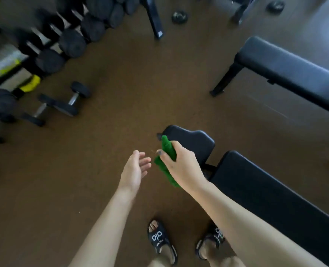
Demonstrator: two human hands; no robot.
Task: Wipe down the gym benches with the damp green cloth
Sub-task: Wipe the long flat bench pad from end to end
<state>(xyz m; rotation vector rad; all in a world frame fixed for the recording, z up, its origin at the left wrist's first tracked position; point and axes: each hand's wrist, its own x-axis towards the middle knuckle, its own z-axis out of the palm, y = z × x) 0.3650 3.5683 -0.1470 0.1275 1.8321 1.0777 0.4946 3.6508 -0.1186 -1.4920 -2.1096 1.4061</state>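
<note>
right hand [181, 166]: fingers curled round the green cloth [167, 160], gripping it mid-length, held in the air over the floor
green cloth: bunched into a long roll; one end sticks out past the fingers toward the near bench's head end, the other end hangs out below the wrist
left hand [135, 170]: fingers straight and relaxed, palm turned toward the cloth, holding nothing; just beside the cloth, not touching it
near bench [260, 191]: black padded, two-part; the cloth sits just off its head-end pad [190, 139], at that pad's left edge; cloth-to-pad contact cannot tell
far bench [292, 72]: black, flat, well beyond the near bench, apart from it
floor [131, 89]: brown, under both hands
dumbbells [57, 105]: loose pair on the floor, well left of the near bench
rack [50, 41]: loaded with dumbbells, further left, blurred
feet: in black slides [160, 241], beside the near bench's long pad
</note>
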